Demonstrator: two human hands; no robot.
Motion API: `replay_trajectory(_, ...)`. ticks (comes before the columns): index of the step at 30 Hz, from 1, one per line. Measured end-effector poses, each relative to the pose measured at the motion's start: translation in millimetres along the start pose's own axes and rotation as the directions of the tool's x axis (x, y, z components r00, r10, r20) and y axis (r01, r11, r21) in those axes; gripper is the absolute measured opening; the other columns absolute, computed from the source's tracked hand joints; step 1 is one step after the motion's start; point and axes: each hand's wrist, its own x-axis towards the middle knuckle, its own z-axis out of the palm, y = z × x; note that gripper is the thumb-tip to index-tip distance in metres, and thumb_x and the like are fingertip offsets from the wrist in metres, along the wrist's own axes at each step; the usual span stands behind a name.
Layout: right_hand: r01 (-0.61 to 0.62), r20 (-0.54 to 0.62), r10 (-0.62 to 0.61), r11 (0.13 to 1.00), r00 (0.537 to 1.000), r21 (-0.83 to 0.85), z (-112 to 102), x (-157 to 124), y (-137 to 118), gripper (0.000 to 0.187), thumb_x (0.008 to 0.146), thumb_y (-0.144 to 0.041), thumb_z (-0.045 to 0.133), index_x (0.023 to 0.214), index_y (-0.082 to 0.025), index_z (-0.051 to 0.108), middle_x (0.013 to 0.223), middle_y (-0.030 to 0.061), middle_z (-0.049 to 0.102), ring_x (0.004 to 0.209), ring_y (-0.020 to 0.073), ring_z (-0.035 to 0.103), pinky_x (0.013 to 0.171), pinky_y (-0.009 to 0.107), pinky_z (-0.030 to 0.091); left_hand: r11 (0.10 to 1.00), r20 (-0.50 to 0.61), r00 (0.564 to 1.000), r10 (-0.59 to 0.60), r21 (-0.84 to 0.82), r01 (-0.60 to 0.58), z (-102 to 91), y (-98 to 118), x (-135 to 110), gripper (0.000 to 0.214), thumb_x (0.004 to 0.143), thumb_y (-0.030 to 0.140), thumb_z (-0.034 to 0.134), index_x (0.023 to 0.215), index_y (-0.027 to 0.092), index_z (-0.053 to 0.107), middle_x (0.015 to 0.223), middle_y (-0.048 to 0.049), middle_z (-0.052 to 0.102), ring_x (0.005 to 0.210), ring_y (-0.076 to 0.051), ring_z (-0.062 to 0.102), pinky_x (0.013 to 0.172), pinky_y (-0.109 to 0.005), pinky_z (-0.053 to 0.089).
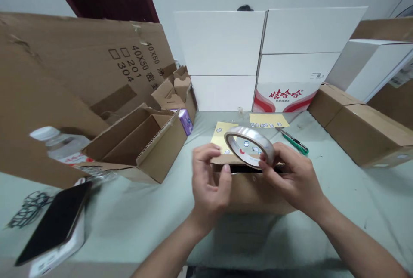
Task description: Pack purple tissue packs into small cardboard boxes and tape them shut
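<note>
My right hand (292, 174) pinches the right edge of a roll of clear tape (258, 137) between thumb and fingers. The roll is tilted on edge above a small brown cardboard box (254, 196), whose top shows a dark gap. My left hand (211, 183) is at the box's left end, its fingers bent and the thumb apart from them. I make out nothing between them. Behind the box lies a yellow sheet (219, 134) with small stickers. A green utility knife (295, 142) rests beyond my right hand.
An open cardboard box (164, 153) stands at left, near a plastic bottle (66, 144) and a dark tablet (56, 222). Purple tissue packaging (185, 122) sits behind it. White panels (222, 45) rise at the back. A closed brown box (368, 127) is on the right.
</note>
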Motion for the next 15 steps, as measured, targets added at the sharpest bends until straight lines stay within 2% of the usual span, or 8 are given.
replay_trajectory(1,-0.025,0.028,0.023,0.998,0.999,0.05,-2,0,-1,0.015,0.088,-0.017,0.059,0.074,-0.02,0.053,0.067,-0.0021,0.055,0.058,0.0111,0.052,0.053,0.022,0.043,0.999,-0.075,0.996,-0.043,-0.024,0.042,-1.4,0,3,0.032,0.086,0.019,0.067,0.114,0.028,0.056,0.119,-0.0026,0.053,0.117,-0.018,0.053,0.103,-0.028,0.042)
replay_trajectory(2,-0.05,0.073,0.043,0.994,0.996,0.099,-3,0,-1,0.014,0.088,-0.019,0.06,0.075,-0.02,0.055,0.067,-0.0017,0.057,0.059,0.0113,0.054,0.054,0.022,0.044,0.993,-0.074,0.991,-0.113,-0.052,0.11,-2.8,0,6,0.036,0.085,0.026,0.071,0.116,0.026,0.054,0.121,-0.0035,0.053,0.117,-0.018,0.053,0.103,-0.028,0.042)
replay_trajectory(4,-0.097,0.14,0.071,0.978,0.988,0.187,-4,-2,-1,0.005,0.089,-0.023,0.063,0.085,-0.019,0.062,0.071,-0.0003,0.064,0.063,0.0126,0.059,0.058,0.023,0.049,0.96,0.065,0.965,-0.255,-0.103,0.261,-5.0,-1,12,0.031,0.09,0.04,0.065,0.114,0.022,0.055,0.113,-0.0049,0.058,0.112,-0.019,0.058,0.101,-0.029,0.043)
replay_trajectory(5,-0.099,0.135,0.068,0.966,0.988,0.238,-3,-4,0,0.009,0.089,-0.024,0.065,0.096,-0.019,0.063,0.075,0.0004,0.066,0.065,0.0134,0.062,0.06,0.024,0.052,0.939,0.129,0.944,-0.303,-0.128,0.318,-5.6,-2,13,0.028,0.094,0.044,0.058,0.109,0.02,0.056,0.1,-0.0035,0.06,0.104,-0.018,0.061,0.097,-0.029,0.045)
replay_trajectory(7,-0.051,0.079,0.025,0.937,0.997,0.346,0,-8,2,0.037,0.088,-0.026,0.068,0.123,-0.022,0.056,0.086,0.0025,0.069,0.074,0.0154,0.067,0.066,0.027,0.058,0.899,0.184,0.912,-0.368,-0.179,0.399,-5.9,-4,15,0.029,0.099,0.048,0.048,0.102,0.02,0.055,0.076,0.0021,0.054,0.082,-0.015,0.065,0.081,-0.026,0.049)
replay_trajectory(9,0.054,0.014,-0.064,0.922,0.998,0.384,3,-11,5,0.054,0.089,-0.024,0.069,0.137,-0.025,0.046,0.098,0.0051,0.069,0.083,0.0167,0.068,0.071,0.03,0.061,0.865,0.169,0.893,-0.418,-0.225,0.448,-5.3,-6,15,0.031,0.098,0.051,0.047,0.1,0.02,0.053,0.066,0.0061,0.046,0.063,-0.012,0.061,0.064,-0.023,0.047)
replay_trajectory(12,0.223,-0.059,-0.215,0.949,0.975,0.222,2,-11,6,0.044,0.088,-0.019,0.068,0.129,-0.025,0.055,0.105,0.0079,0.066,0.085,0.0176,0.067,0.071,0.031,0.061,0.844,0.154,0.871,-0.467,-0.218,0.491,-4.6,-7,14,0.035,0.096,0.054,0.05,0.098,0.019,0.053,0.063,0.008,0.043,0.051,-0.009,0.056,0.056,-0.021,0.046)
replay_trajectory(15,0.331,-0.103,-0.324,0.942,0.941,0.061,-2,-6,2,0.029,0.087,-0.016,0.068,0.114,-0.023,0.061,0.099,0.0077,0.064,0.088,0.0189,0.066,0.071,0.031,0.06,0.833,0.157,0.861,-0.484,-0.22,0.508,-4.9,-5,14,0.037,0.094,0.055,0.054,0.097,0.018,0.054,0.061,0.0085,0.043,0.05,-0.008,0.055,0.056,-0.021,0.046)
